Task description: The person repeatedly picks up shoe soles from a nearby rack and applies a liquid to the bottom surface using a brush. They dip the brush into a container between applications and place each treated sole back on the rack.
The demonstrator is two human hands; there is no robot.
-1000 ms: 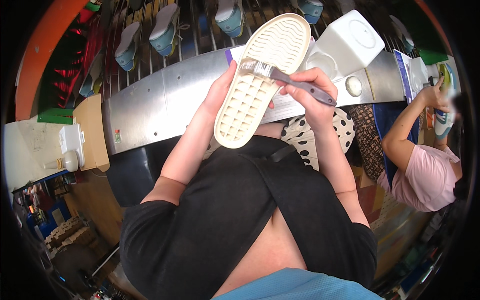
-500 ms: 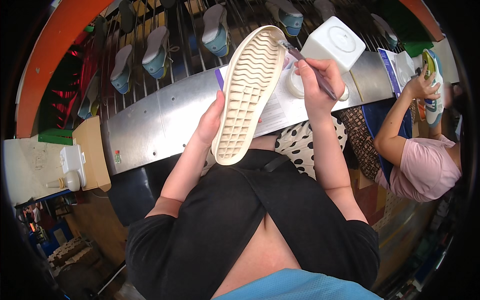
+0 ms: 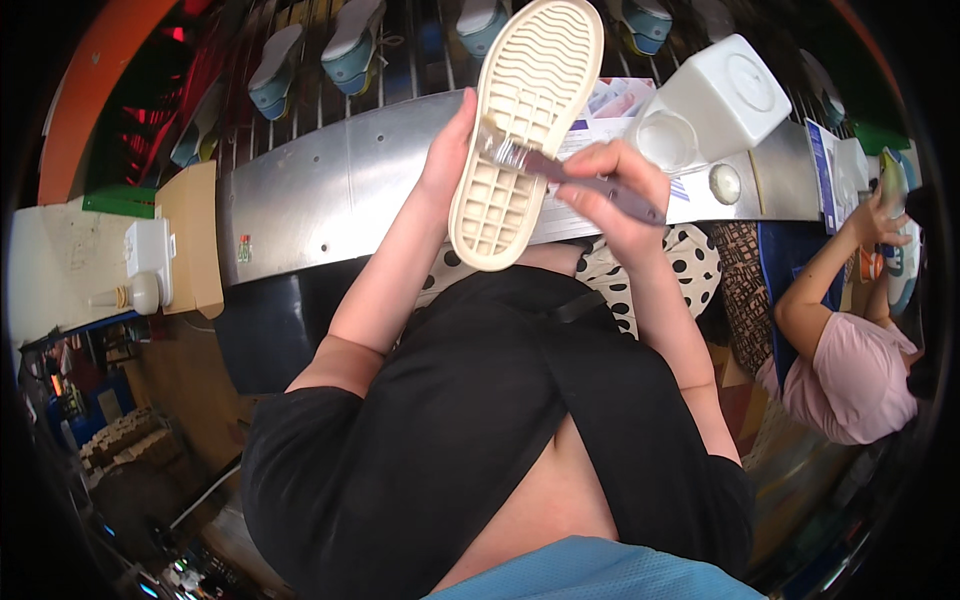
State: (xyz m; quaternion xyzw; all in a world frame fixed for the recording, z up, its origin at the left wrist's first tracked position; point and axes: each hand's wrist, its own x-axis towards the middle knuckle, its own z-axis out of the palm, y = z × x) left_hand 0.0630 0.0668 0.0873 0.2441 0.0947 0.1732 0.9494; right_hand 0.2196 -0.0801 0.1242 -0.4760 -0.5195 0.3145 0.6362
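My left hand [image 3: 452, 140] grips a cream shoe sole [image 3: 520, 110] by its left edge and holds it up, the side with wavy ribs and a square grid turned toward me. Most of the left fingers are hidden behind the sole. In my right hand [image 3: 625, 190] is a paintbrush [image 3: 590, 182] with a dark purple-brown handle, closed in the fingers. Its bristles lie against the sole's left rim, about mid-length. Just beyond the right hand stands a round white container [image 3: 666, 138] without a lid on it.
A white square bottle [image 3: 728, 95] stands behind the container on the metal ledge [image 3: 300, 190], near printed sheets [image 3: 612, 102]. Several blue-grey shoes [image 3: 352, 50] sit on the rack beyond. At right, a person in a pink shirt [image 3: 855, 370] handles a shoe. A cardboard box [image 3: 192, 240] is at left.
The brush has moved from the sole's upper right edge across to its left rim at mid-length. In the picture the sole sits higher and farther right, as the whole view has shifted.
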